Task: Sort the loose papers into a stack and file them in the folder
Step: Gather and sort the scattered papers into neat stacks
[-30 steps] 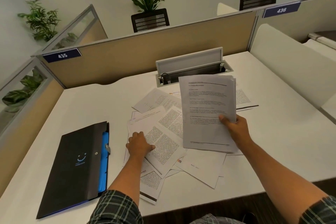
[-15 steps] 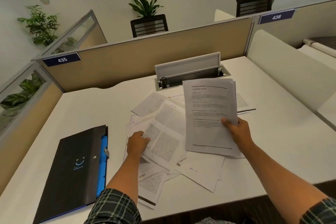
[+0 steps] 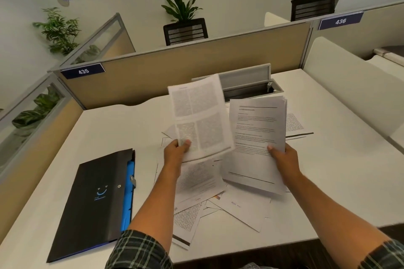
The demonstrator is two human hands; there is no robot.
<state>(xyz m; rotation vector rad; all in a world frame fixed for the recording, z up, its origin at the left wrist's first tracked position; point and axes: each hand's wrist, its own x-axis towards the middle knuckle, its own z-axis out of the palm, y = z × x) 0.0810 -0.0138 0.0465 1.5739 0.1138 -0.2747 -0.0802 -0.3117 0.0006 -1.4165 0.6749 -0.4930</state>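
Currently, a single white sheet printed in two dense columns (image 3: 200, 116) is held up off the white tabletop (image 3: 122, 129) by the left hand (image 3: 176, 152), which is pinched on the sheet's lower left corner, thumb on the printed face. The sheet is raised nearly upright and tilted a little to the left. A gathered stack of white printed pages (image 3: 256, 144) is gripped by the right hand (image 3: 282, 158) at its lower right part, thumb on top, with the stack slanted toward the camera. Both forearms are stretched forward from plaid sleeves, and the sheet's right edge is seen overlapping the stack's left edge.

Loose white papers (image 3: 218, 201) are left scattered and overlapping on the tabletop beneath the hands. A flat black folder with a small blue smile mark (image 3: 91, 203) is lying on the tabletop to the left, apart from the papers; blue dividers (image 3: 127, 194) are visible along its right edge.
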